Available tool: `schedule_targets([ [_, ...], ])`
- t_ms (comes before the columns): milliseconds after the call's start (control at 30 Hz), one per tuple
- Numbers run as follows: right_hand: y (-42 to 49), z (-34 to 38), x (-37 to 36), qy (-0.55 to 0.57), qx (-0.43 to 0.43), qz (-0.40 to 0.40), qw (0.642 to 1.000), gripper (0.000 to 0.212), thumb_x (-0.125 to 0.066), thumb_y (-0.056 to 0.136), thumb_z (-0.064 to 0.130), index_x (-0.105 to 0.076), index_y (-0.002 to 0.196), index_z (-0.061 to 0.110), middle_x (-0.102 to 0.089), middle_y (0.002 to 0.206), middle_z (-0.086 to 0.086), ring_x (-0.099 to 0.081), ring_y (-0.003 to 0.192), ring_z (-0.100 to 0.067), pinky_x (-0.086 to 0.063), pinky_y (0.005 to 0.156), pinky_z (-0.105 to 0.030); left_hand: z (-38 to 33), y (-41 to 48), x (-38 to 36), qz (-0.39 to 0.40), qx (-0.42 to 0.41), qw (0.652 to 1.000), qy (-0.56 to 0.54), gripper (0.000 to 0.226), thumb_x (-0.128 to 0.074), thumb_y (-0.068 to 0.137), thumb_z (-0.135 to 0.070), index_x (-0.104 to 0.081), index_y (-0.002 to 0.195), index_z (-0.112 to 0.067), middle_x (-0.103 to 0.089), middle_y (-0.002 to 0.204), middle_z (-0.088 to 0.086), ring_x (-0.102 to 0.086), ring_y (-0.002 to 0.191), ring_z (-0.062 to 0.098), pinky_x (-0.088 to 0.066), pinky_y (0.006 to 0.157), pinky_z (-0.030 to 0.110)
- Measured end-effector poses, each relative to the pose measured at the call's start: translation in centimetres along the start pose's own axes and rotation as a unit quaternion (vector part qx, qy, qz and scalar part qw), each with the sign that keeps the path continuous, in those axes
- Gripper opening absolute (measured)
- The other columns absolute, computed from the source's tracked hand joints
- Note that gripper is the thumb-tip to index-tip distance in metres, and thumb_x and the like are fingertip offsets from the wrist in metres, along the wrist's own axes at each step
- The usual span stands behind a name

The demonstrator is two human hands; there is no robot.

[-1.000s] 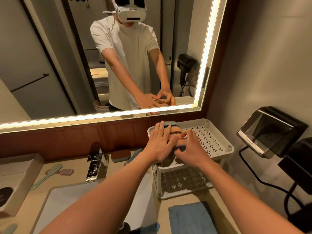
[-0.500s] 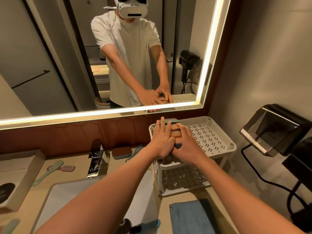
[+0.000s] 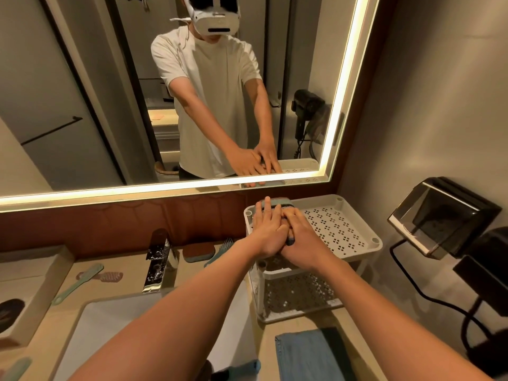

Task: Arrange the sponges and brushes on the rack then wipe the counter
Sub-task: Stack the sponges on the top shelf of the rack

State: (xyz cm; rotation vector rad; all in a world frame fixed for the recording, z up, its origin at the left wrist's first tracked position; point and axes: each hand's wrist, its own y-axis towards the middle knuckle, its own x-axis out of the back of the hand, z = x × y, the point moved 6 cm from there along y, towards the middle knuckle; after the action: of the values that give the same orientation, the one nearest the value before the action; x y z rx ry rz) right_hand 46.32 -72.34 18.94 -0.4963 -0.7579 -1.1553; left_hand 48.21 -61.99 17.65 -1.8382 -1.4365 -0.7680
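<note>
A stack of sponges (image 3: 279, 201) is kept on the upper tier of the rack (image 3: 338, 229), at that tier's rear left corner. Only the stack's teal far end and a dark sliver of its near end can be seen, the remainder being covered by both hands.

The left hand (image 3: 265, 232) is laid flat on the stack with its fingers straight and together, their tips reaching the far edge; nothing is gripped by it. The right hand (image 3: 302, 237) is pressed beside it, overlapping it at the thumb side, with fingers stretched forward over the sponges. A second ago those right fingertips were bunched in a pinch at the stack's near edge; they have since been flattened out, and both hands have been moved farther toward the back of the rack. The same flat pose is repeated in the mirror (image 3: 82, 105) above the rack.

On the counter (image 3: 129, 270) left of the rack, a loose sponge (image 3: 199, 252) and a teal brush (image 3: 221, 250) are left unmoved, and a long-handled brush (image 3: 79, 281) lies farther left. A folded blue cloth (image 3: 305, 356) is unchanged in front of the rack.
</note>
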Motion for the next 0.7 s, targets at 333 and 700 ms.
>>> schedule_targets([
  [333,-0.3,1.4,0.2,-0.086,-0.014,0.011,0.996,0.090,-0.057,0.087,0.031,-0.006,0.160,0.027,0.000,0.169,0.001,0.005,0.155,-0.018,0.009,0.123,-0.050,-0.3,-1.2,1.9,-0.039,-0.019,0.998,-0.045,0.063,-0.029,0.106,-0.037,-0.007,0.162,-0.017,0.013,0.168,0.006,0.018,0.154,0.025,0.007,0.125,0.043],
  [700,0.3,8.9,-1.9,-0.082,0.072,-0.045,0.993,0.067,-0.055,0.096,0.030,-0.026,0.156,0.026,-0.022,0.165,0.001,-0.019,0.152,-0.021,-0.021,0.124,-0.045,6.9,-7.5,8.2,-0.134,-0.014,0.991,0.021,0.063,-0.046,0.101,-0.031,-0.025,0.159,-0.021,-0.029,0.164,0.000,-0.026,0.151,0.020,-0.023,0.123,0.040],
])
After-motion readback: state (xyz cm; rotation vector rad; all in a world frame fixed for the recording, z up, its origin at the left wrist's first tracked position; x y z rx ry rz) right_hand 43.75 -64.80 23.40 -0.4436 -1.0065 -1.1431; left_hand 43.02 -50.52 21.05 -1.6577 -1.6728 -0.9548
